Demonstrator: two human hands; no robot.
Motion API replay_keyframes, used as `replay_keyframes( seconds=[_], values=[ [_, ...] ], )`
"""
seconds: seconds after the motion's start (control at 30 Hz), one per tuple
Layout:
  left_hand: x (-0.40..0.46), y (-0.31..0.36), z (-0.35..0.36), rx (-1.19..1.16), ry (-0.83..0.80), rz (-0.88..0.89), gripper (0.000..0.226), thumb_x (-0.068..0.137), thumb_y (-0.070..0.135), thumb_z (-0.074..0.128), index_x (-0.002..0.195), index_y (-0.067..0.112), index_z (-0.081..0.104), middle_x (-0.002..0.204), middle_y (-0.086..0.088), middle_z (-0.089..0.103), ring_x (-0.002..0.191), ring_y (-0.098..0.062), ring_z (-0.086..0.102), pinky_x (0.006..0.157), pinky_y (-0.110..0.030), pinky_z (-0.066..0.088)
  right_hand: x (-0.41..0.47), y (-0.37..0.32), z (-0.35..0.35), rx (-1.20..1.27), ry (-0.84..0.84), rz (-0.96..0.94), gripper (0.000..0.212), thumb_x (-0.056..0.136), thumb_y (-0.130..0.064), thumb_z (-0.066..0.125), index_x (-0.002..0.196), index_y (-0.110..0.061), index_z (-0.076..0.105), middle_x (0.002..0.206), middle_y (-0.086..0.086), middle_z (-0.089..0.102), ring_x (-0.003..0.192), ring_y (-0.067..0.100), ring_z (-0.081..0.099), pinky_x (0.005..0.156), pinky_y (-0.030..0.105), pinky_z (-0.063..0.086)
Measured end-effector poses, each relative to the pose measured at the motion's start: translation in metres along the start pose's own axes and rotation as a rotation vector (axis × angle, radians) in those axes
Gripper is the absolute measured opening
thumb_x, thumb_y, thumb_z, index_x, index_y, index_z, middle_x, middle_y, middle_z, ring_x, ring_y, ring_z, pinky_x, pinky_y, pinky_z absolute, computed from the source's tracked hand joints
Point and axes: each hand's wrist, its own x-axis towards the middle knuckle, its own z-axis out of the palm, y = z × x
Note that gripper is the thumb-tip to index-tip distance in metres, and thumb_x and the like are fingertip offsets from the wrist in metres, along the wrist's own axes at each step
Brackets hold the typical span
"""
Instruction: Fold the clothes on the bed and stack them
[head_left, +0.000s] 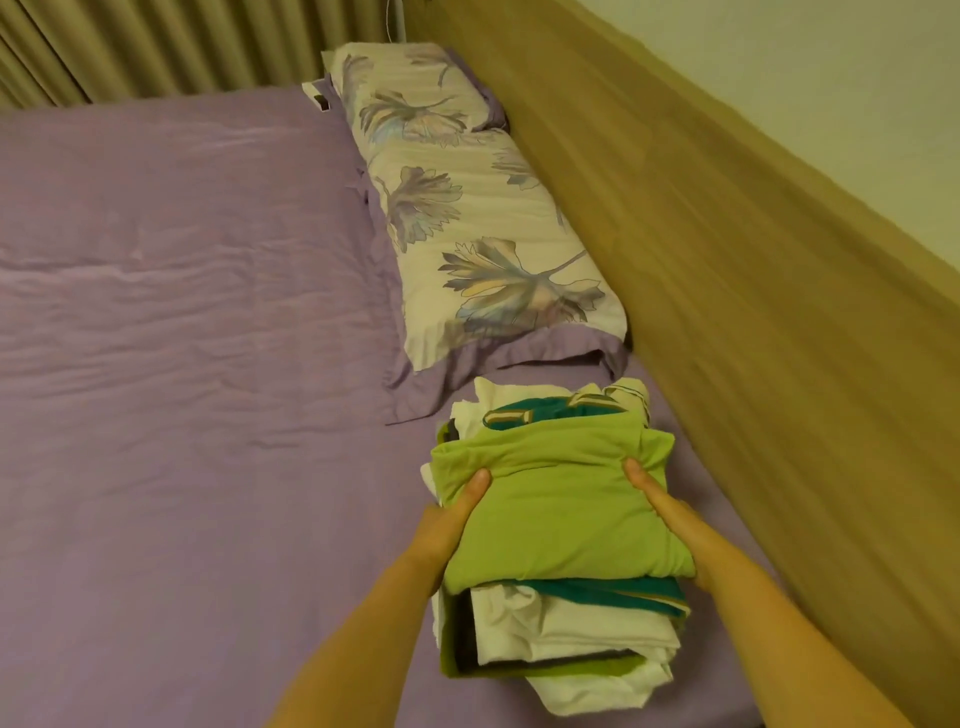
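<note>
Folded green shirt, soft atop the stack, gripped by left hand and right hand.

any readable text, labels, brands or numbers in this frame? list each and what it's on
None can be read.
Teal garment in the stack of folded clothes: cream block shapes with dark outlines, maybe letters or numbers, mostly covered by the green top; not legible.
Pillow: leaf print only, no words.
Small white tag at the far pillow's edge: too small to tell.
</note>
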Motion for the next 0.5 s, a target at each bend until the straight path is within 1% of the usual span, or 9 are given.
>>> replay_keyframes(
  seconds=[0.07,0.13,0.17,0.23,0.3,0.37,0.4,0.43,0.5],
  values=[
    [0.005,0.000,0.003,0.020,0.024,-0.011,0.115,0.040,0.083,0.070,0.131,0.016,0.051,0.121,-0.007,0.063,0.104,-0.023,0.062,0.089,-0.037,0.051,0.009,0.004,-0.004,-0.037,0.031,0.014,0.099,0.038,-0.074,0.077,0.118,-0.018,0.063,0.108,0.007,0.070,0.100,0.026,0.066,0.095,0.040,0.048],
    [0.006,0.004,0.005,0.068,0.036,-0.048,0.104,0.056,0.078,0.068,0.134,0.013,0.048,0.127,-0.009,0.059,0.108,-0.024,0.060,0.089,-0.035,0.049,0.010,0.001,-0.006,-0.073,0.045,0.024,0.101,0.042,-0.074,0.074,0.123,-0.015,0.060,0.110,0.009,0.069,0.098,0.026,0.066,0.088,0.036,0.049],
    [0.005,0.007,0.005,0.091,0.045,-0.062,0.096,0.066,0.074,0.065,0.136,0.012,0.046,0.131,-0.010,0.056,0.112,-0.026,0.057,0.092,-0.034,0.047,0.009,-0.002,-0.006,-0.101,0.067,0.031,0.105,0.046,-0.075,0.073,0.128,-0.012,0.056,0.116,0.010,0.066,0.101,0.027,0.064,0.087,0.036,0.049],
    [0.001,0.016,0.007,0.180,0.098,-0.051,0.086,0.076,0.066,0.061,0.139,0.010,0.043,0.137,-0.012,0.051,0.122,-0.029,0.051,0.096,-0.033,0.042,0.002,-0.011,-0.005,-0.210,0.157,0.041,0.109,0.059,-0.074,0.067,0.140,-0.006,0.041,0.133,0.016,0.055,0.114,0.032,0.057,0.091,0.038,0.047],
    [-0.005,0.022,0.008,0.348,0.160,-0.052,0.098,0.071,0.073,0.057,0.141,0.007,0.039,0.141,-0.015,0.047,0.125,-0.032,0.048,0.102,-0.037,0.041,-0.009,-0.018,-0.001,-0.391,0.301,-0.001,0.110,0.069,-0.074,0.057,0.145,-0.001,0.027,0.146,0.019,0.039,0.128,0.035,0.044,0.099,0.042,0.042],
    [-0.013,0.028,0.008,0.531,0.232,-0.042,0.108,0.068,0.078,0.055,0.144,0.006,0.030,0.142,-0.017,0.044,0.127,-0.035,0.045,0.104,-0.045,0.039,-0.021,-0.023,0.006,-0.622,0.422,-0.062,0.111,0.070,-0.077,0.049,0.146,-0.001,0.023,0.149,0.019,0.033,0.132,0.036,0.038,0.104,0.047,0.037],
    [-0.022,0.034,0.008,0.640,0.270,-0.021,0.106,0.073,0.075,0.054,0.146,0.006,0.024,0.143,-0.018,0.041,0.128,-0.036,0.043,0.105,-0.048,0.039,-0.032,-0.028,0.010,-0.754,0.471,-0.098,0.105,0.075,-0.074,0.048,0.146,-0.003,0.021,0.149,0.019,0.033,0.132,0.036,0.037,0.104,0.048,0.036],
    [-0.030,0.041,0.008,0.746,0.303,0.017,0.100,0.079,0.070,0.053,0.148,0.007,0.019,0.145,-0.017,0.037,0.130,-0.036,0.040,0.105,-0.049,0.037,-0.042,-0.035,0.016,-0.885,0.527,-0.144,0.094,0.083,-0.067,0.047,0.147,-0.005,0.019,0.148,0.018,0.033,0.132,0.035,0.036,0.104,0.047,0.036],
    [-0.048,0.055,0.008,0.951,0.338,0.092,0.084,0.088,0.057,0.052,0.149,0.010,0.016,0.147,-0.015,0.034,0.133,-0.035,0.036,0.106,-0.048,0.036,-0.065,-0.045,0.030,-1.112,0.584,-0.233,0.074,0.092,-0.049,0.047,0.148,-0.011,0.016,0.149,0.015,0.031,0.132,0.034,0.036,0.103,0.045,0.035]
  ],
)
